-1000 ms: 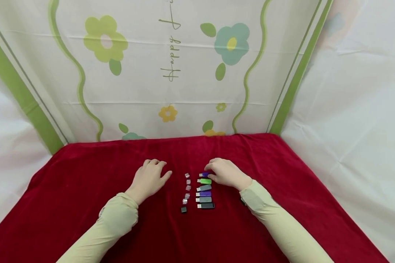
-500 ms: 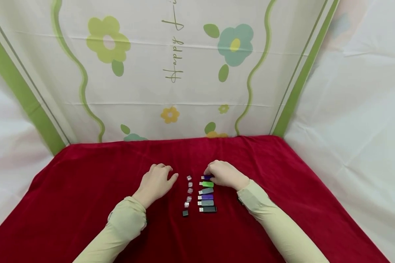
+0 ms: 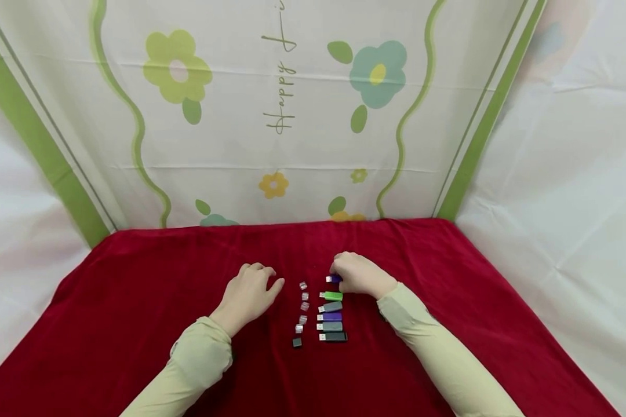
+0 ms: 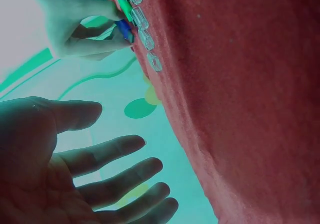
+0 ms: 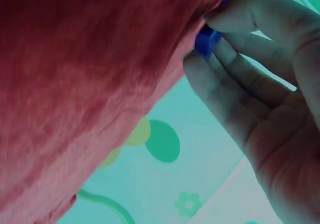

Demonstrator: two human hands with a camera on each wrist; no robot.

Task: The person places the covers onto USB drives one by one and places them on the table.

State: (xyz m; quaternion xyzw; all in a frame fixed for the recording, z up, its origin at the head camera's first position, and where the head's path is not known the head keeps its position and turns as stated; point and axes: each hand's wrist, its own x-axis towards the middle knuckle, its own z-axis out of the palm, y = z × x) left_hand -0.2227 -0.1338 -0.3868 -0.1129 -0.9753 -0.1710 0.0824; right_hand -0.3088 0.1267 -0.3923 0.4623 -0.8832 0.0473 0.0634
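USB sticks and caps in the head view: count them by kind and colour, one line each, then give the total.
Purple USB sticks: 2
Grey USB sticks: 2
Green USB stick: 1
Black USB stick: 1
Clear caps: 5
Black cap: 1
Total: 12

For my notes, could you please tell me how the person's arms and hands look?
The left sleeve and the right sleeve are long and pale yellowish, greyer and creased toward their ends. The left hand and the right hand are bare and ungloved.
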